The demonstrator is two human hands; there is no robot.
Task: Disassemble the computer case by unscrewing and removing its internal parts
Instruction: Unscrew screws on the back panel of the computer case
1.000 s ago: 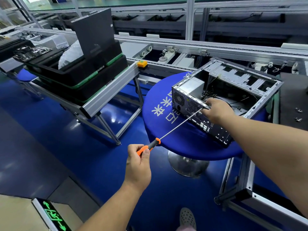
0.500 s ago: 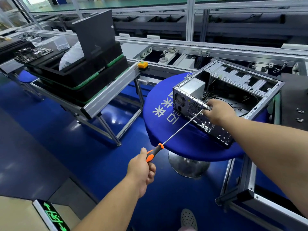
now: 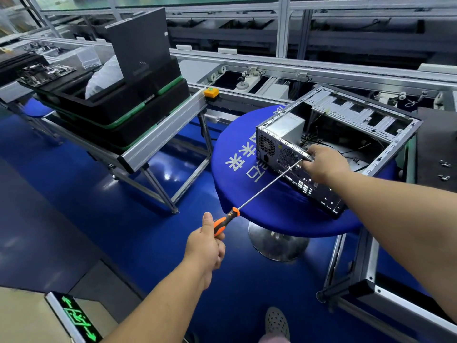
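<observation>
Screwdriver [image 3: 259, 191] handle dropped lower; open case [image 3: 341, 134] lies sideways.

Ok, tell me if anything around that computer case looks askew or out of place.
The computer case lies on its side on the round blue table, its rear corner overhanging the table's near edge. A dark panel stands upright in the stacked black trays.

Glossy blue floor [image 3: 103, 199], aluminium conveyor frames [image 3: 272, 60], and a round blue pedestal table [image 3: 247, 194].
</observation>
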